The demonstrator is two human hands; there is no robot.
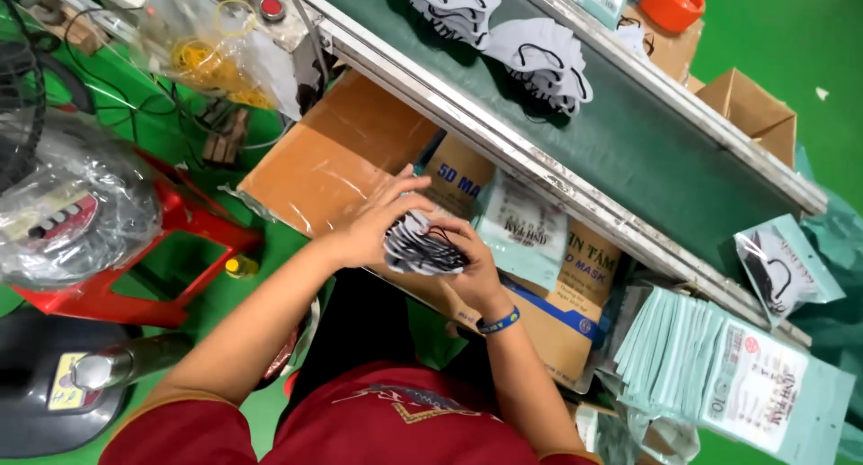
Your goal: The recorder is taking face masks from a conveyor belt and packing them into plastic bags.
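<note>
Looking down from the head camera, both bare hands meet over a cardboard carton that sits below the near edge of a green conveyor belt (629, 141). The left hand (373, 222) has its fingers spread and curled against the left side of a stack of grey face masks with black ear loops (422, 246), while the right hand (472, 263), with a blue wristband (499, 322) on its wrist, grips the same stack from the right and below. The stack is thus clasped between the two hands, just above the brown cardboard carton (333, 164), whose open flap spreads toward the left.

On the belt itself, near its far edge, lie two loose heaps of the same grey masks (539, 60), well apart from the hands. Beside the right hand, a pale green printed pouch (521, 231) stands inside the carton. Further right, below the belt's near edge, a thick row of flat pale green pouches (710, 357) leans together, and a filled clear-fronted pouch (782, 267) rests against the belt frame. An orange tape dispenser (670, 2) sits beyond the belt's far edge. At the left edge of view stands a red stool (180, 222).
</note>
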